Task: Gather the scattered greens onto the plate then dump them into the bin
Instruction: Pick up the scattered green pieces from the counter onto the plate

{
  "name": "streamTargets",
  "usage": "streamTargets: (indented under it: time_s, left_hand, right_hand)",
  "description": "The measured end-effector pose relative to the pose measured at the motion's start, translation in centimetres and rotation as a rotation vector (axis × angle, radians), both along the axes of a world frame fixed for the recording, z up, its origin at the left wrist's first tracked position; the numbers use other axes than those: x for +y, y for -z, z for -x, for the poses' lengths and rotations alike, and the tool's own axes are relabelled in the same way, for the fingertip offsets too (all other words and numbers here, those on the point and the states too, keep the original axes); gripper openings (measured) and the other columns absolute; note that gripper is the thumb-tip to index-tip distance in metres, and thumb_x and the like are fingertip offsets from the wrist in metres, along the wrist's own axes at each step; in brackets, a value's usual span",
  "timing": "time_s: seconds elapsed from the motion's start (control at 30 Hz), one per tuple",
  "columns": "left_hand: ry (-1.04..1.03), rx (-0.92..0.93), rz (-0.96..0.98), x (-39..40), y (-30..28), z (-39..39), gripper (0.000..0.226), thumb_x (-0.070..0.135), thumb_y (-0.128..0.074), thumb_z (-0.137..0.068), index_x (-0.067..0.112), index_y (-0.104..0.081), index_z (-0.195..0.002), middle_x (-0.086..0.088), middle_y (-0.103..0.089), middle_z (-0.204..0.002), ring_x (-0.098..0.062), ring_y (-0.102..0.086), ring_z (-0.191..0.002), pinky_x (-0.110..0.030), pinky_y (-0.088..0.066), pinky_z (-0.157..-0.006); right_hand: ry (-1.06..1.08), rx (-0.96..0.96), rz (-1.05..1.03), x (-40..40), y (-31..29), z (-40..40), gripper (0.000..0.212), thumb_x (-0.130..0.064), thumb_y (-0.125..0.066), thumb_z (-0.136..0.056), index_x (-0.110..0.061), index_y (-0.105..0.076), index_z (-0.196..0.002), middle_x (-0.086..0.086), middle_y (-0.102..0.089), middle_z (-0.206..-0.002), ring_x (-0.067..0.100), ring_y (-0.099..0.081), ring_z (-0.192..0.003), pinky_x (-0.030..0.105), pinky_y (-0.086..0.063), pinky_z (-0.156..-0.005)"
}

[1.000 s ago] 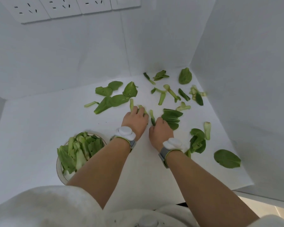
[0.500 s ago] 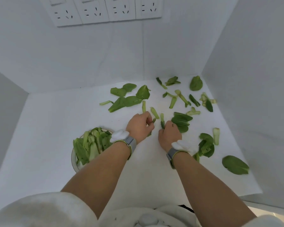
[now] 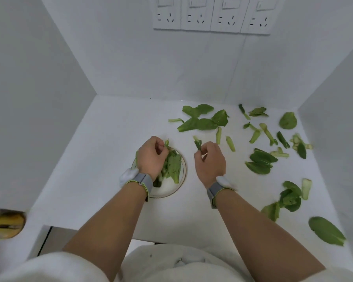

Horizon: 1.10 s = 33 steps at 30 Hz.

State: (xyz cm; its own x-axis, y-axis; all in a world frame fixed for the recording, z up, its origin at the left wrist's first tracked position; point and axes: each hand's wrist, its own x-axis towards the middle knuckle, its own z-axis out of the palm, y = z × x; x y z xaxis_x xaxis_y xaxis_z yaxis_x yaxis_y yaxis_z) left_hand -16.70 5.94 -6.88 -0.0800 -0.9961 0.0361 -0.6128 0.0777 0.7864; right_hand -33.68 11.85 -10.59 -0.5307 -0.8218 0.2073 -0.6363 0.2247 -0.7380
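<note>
Over the half-filled plate (image 3: 182,181) near the counter's front edge, the left hand (image 3: 151,157) pinches a leaf; the right hand (image 3: 210,160) grips another (image 3: 198,143). Many scattered greens (image 3: 261,162) remain toward the back-right corner; dumping seems far off.

A white table top (image 3: 102,159) fills the lower middle of the view, boxed in by plain white panels: a back wall (image 3: 130,64), a left wall (image 3: 29,98) and a right wall (image 3: 334,129); a faint vertical seam runs down the back wall toward the right; high on that wall sits a row of four white sockets (image 3: 212,16), each with a switch above its slots; light is soft and even, with pale shadows on the table; at the lower left, past the edge of the left wall, a blurred yellow object (image 3: 5,225) shows; below the table's near edge lies a strip of pale floor (image 3: 57,239) with a dark line across it.
</note>
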Motion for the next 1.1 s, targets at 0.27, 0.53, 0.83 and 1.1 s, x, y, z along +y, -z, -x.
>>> streamTargets:
  time_s: [0.27, 0.53, 0.83, 1.1]
  left_hand:
    - [-0.130, -0.028, -0.072, 1.1, 0.3, -5.9, 0.008, 0.018, -0.064, -0.081, 0.022, -0.059, -0.086, 0.006, -0.066, -0.076, -0.017, -0.062, -0.071, -0.033, -0.054, -0.073]
    - [-0.071, -0.168, -0.128, 1.9, 1.4, -8.1, 0.013, 0.026, -0.066, -0.086, 0.015, -0.062, -0.080, 0.000, -0.063, -0.086, -0.020, -0.059, -0.076, -0.036, -0.051, -0.075]
    - [-0.115, -0.118, -0.071, 1.2, 1.2, -7.7, 0.009, 0.020, -0.056, -0.090, 0.016, -0.063, -0.086, 0.001, -0.066, -0.078, -0.020, -0.060, -0.075, -0.035, -0.051, -0.072]
    - [-0.021, -0.162, 0.044, -1.0, 0.4, -4.9, 0.012, 0.010, -0.059, -0.087, 0.014, -0.068, -0.093, -0.001, -0.066, -0.090, -0.019, -0.060, -0.081, -0.028, -0.046, -0.076]
  right_hand:
    - [-0.303, -0.023, 0.002, -0.9, -1.3, -6.5, 0.010, -0.025, -0.054, -0.083, -0.025, -0.046, -0.077, -0.009, -0.046, -0.075, 0.011, -0.046, -0.061, 0.025, -0.039, -0.055]
    - [-0.538, 0.194, -0.202, -0.2, 0.4, -8.7, 0.021, -0.043, -0.057, -0.085, -0.024, -0.052, -0.078, -0.011, -0.048, -0.081, 0.013, -0.047, -0.068, 0.026, -0.035, -0.057]
    - [-0.458, 0.276, -0.244, 0.1, 0.4, -7.1, 0.019, -0.034, -0.050, -0.088, -0.024, -0.047, -0.072, -0.007, -0.047, -0.077, 0.016, -0.046, -0.063, 0.027, -0.034, -0.053]
    - [-0.163, 0.038, -0.307, -0.1, 0.7, -2.8, 0.013, -0.029, -0.054, -0.089, -0.023, -0.050, -0.078, -0.005, -0.054, -0.079, 0.017, -0.052, -0.069, 0.029, -0.037, -0.061]
